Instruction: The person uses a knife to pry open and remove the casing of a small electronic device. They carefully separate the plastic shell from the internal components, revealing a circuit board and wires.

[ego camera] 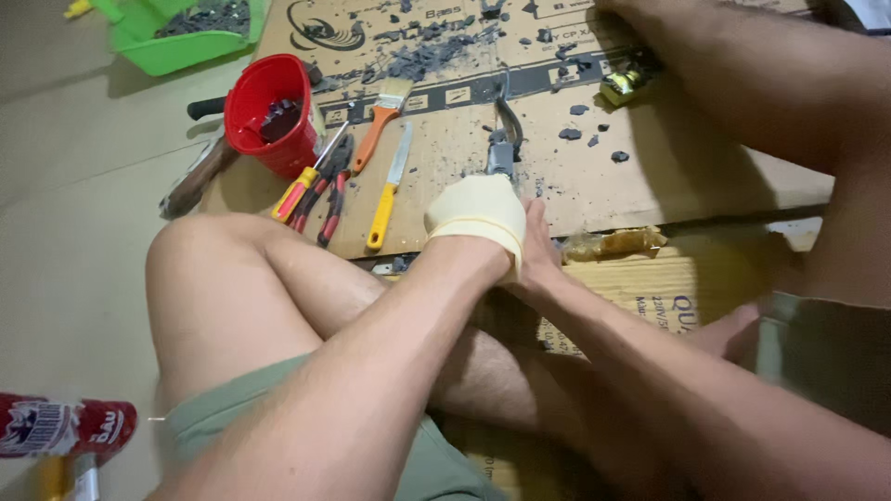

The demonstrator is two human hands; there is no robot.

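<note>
Pulling the glove onto our left hand, we grip its cuff with right hand fingers, pliers just ahead.

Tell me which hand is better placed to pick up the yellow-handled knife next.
Probably the left hand: gloved, it sits nearest the yellow-handled knife. The right hand lies farther right, pressed against the glove.

A makeshift work spot on a home floor. Flattened cardboard serves as a bench, strewn with a screwdriver, paintbrush, pliers and grey debris.
</note>
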